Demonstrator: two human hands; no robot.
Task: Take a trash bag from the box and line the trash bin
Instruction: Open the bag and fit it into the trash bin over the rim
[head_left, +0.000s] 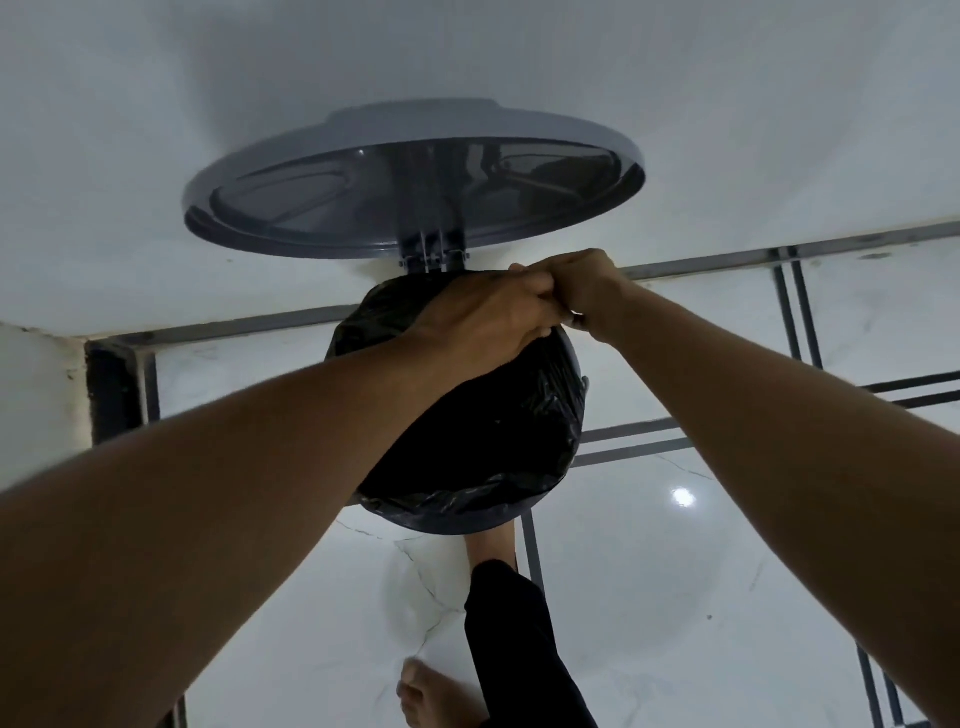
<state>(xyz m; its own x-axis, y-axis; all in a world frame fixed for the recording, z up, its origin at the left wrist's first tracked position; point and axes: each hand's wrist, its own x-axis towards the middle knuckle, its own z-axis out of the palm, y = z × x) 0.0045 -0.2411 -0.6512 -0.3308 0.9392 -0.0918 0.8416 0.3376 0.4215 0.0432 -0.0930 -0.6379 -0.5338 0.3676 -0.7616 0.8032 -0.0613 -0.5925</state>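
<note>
A round grey pedal bin (524, 512) stands on the floor against the wall, seen from straight above. Its grey lid (415, 182) is swung up and open. A black trash bag (483, 431) fills the bin's mouth and folds over the near rim. My left hand (483, 322) and my right hand (582, 286) are together at the bin's far right rim, just below the lid hinge. Both pinch the bag's edge there. No box of bags is in view.
The white wall (156, 130) is right behind the bin. White glossy floor tiles (675, 597) with dark grout lines surround it. A leg in dark trousers (519, 639) reaches under the bin's front, and a bare foot (426, 696) rests on the floor nearby.
</note>
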